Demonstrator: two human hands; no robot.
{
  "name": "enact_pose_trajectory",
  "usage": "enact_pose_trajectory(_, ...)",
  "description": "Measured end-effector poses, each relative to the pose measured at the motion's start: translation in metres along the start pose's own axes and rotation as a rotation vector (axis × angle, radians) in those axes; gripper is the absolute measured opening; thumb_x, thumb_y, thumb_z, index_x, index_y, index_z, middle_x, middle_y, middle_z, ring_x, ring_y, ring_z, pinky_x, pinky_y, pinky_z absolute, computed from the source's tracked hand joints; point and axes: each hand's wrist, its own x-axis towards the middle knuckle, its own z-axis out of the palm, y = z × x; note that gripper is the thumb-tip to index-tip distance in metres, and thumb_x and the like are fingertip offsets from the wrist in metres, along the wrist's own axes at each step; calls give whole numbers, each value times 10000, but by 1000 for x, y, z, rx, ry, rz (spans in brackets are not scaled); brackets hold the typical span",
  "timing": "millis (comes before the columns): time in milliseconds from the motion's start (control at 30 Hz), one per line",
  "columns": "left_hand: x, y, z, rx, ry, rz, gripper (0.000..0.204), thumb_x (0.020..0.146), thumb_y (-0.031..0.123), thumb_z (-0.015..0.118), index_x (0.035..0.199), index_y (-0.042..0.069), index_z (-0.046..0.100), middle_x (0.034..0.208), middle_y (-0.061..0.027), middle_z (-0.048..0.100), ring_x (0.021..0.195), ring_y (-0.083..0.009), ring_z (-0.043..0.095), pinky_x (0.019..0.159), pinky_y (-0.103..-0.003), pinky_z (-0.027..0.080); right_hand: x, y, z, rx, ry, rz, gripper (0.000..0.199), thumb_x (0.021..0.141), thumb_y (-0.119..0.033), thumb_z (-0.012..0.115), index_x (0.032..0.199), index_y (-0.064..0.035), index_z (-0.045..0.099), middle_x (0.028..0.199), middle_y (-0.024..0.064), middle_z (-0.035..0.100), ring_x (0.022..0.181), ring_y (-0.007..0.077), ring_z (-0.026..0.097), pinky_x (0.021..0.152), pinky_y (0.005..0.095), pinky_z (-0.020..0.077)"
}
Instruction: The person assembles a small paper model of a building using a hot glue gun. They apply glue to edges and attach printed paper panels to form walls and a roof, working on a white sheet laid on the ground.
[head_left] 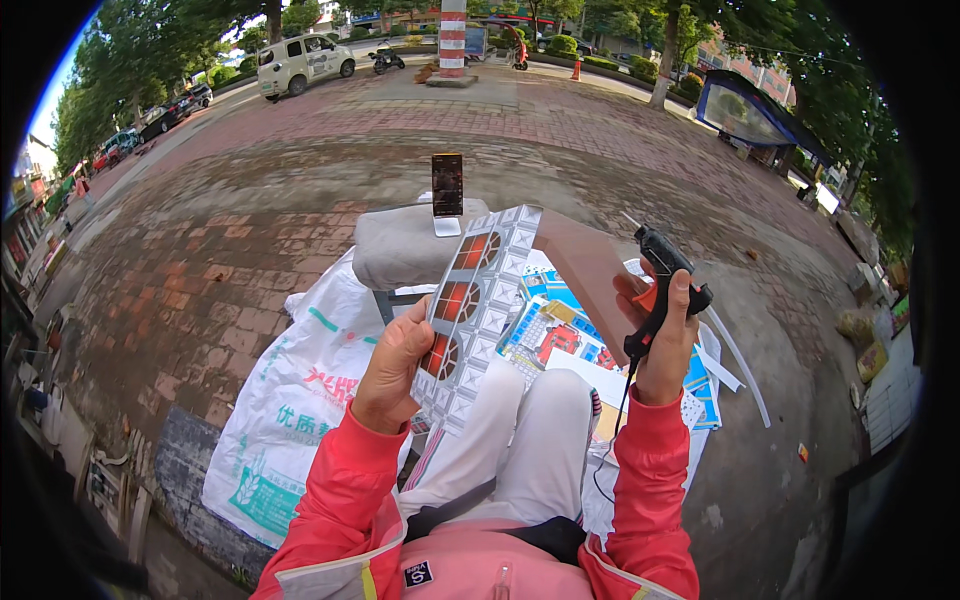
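Observation:
My left hand [393, 362] grips the near left edge of a folded cardboard panel [492, 300]. The panel is printed with grey stone blocks and orange arched windows, and its plain brown flap slants off to the right. Wrapped around a black hot glue gun [660, 252] is my right hand [668, 345]. The gun's nozzle points up and to the left, and a thin cord hangs from its handle. Some right fingers are close to the brown flap; whether they touch it I cannot tell. Printed cardboard sheets [560, 335] in blue, yellow and red lie beneath, beyond my knees.
A phone [447, 186] stands upright on a white stand in front of a grey cushion [395, 245]. A white woven sack [290, 400] spreads at left. White strips [742, 375] lie at right. Beyond are brick paving, a parked van [305, 64] and a striped pillar [452, 40].

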Motion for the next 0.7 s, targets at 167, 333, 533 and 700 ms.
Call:
enact_pose_trajectory(167,37,-14,3,144,68,151,330,941,149,634,1238,31,553,1119,-41,654,941,-106,647,820,-258,538,-9,6,4,295,-103,346,597,950,-519,532,1263,-11,540,1200,116,605,988,301,684,757,280,597)
enact_pose_trajectory(333,59,-39,3,238,102,214,262,934,169,655,1157,32,633,1058,-13,681,976,-88,610,903,-261,460,-12,19,6,566,-158,576,598,944,-506,552,1265,-3,506,1218,115,585,1056,314,654,787,295,605)
enact_pose_trajectory(533,65,-46,-2,237,180,100,282,964,229,615,1153,21,639,1061,-42,688,1005,-103,617,905,-274,476,-19,15,-1,548,-80,445,622,947,-565,495,1270,-35,531,1198,138,632,871,201,695,682,260,601)
enact_pose_trajectory(700,78,-39,-18,-17,257,138,365,991,283,560,1226,5,576,1129,-80,664,1034,-173,630,926,-326,490,-34,13,-30,353,-328,36,798,921,-719,333,1231,-25,577,1127,151,650,591,151,588,458,244,458)
